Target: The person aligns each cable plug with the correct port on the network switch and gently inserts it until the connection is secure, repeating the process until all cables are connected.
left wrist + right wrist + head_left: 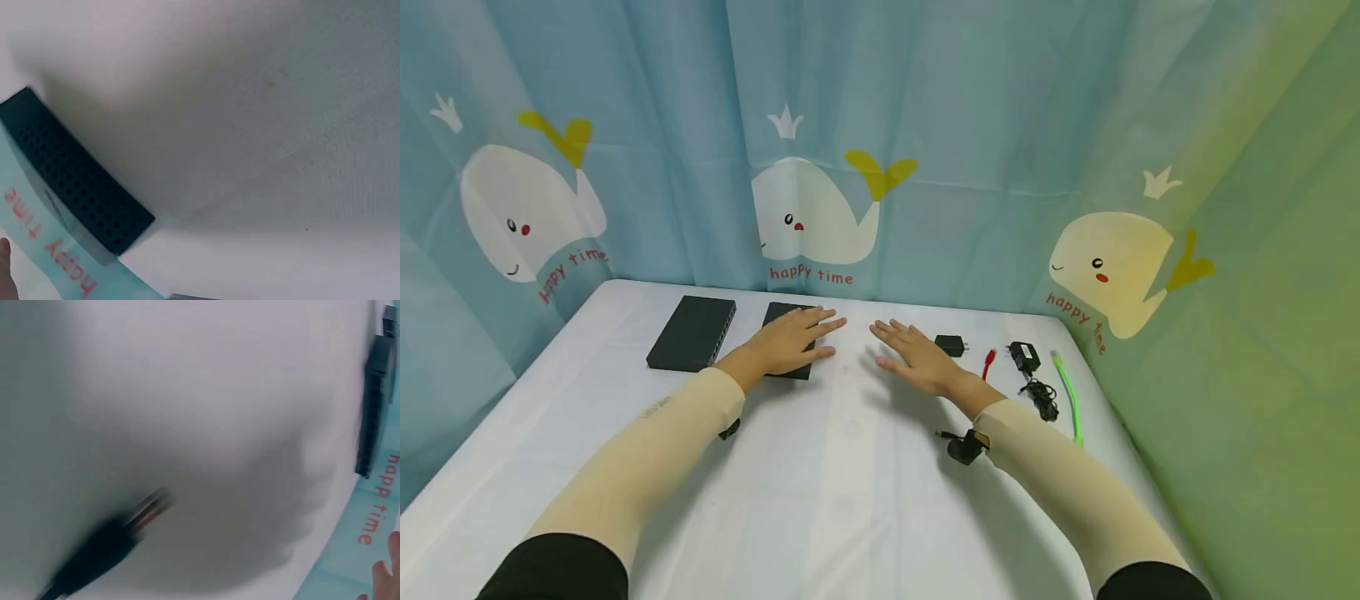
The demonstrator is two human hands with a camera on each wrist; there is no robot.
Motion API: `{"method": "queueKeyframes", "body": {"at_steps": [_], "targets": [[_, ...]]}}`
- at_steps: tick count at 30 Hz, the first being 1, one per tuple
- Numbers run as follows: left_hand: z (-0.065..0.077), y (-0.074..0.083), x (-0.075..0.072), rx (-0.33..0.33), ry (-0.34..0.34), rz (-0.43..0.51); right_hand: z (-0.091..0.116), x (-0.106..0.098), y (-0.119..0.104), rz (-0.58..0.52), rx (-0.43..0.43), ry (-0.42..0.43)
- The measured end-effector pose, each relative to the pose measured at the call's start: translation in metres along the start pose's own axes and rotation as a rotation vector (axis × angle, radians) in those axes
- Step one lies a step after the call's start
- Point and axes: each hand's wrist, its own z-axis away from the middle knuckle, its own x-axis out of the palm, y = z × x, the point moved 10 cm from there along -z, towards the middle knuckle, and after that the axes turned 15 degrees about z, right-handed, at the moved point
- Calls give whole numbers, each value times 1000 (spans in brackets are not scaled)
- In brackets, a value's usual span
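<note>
My left hand [790, 340], fingers straight and spread, is over the smaller black box [775, 317] and hides part of it. In the left wrist view a black box [75, 178] shows rows of small holes, and a fingertip [5, 275] enters at the edge. My right hand [919, 358] has its fingers extended above the white table, holding nothing. Nearest to it are a black power adapter [951, 345] and a short red cable [989, 362]. Fingers [389, 572] of the right hand show in the right wrist view.
A larger flat black box [692, 333] lies at the left. On the right are a second adapter [1024, 357] with a coiled black cord [1042, 398] and a green cable [1070, 393]. A blurred black plug [100, 550] crosses the right wrist view. Curtains [970, 167] border the table.
</note>
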Motion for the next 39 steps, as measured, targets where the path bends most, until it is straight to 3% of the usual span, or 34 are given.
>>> {"method": "queueKeyframes", "body": {"at_steps": [7,12,18,25,34,39], "targets": [[12,-30,-32,-110,138,169,-14,-6,-4,-174,113,-2],[21,-54,-42,-216,187,270,-26,-7,-13,-299,155,10],[26,-72,-43,-262,261,362,-39,-1,-19,-485,244,46],[34,-90,-43,-296,354,514,-57,7,-31,-611,300,103],[41,-108,-33,-355,399,653,-68,19,-54,-770,309,85],[42,-117,-26,-404,403,721,-70,29,-59,-846,358,61]]}}
